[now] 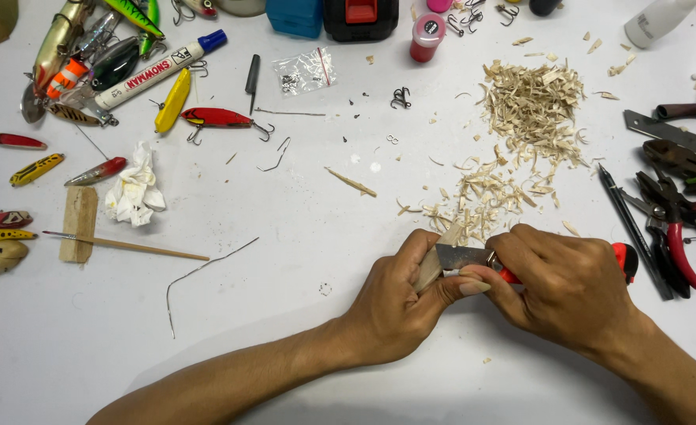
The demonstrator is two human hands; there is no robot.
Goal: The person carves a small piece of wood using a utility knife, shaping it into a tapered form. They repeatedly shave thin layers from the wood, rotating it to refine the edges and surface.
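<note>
The small wooden blank (431,266) sits low on the bench (309,315), pinched in my left hand (399,295) so its end sticks up for the blade. My right hand (564,283) is closed round the red-handled knife (462,256), its edge laid against the wood, my left thumb bracing behind it. Wood shavings (521,134) lie piled just beyond; pliers (679,220) and a pencil (631,228) crowd my right, painted fishing lures (214,118) farther left.

Small clear plastic bag (305,72), top centre; white labelled marker (155,72), upper left.
</note>
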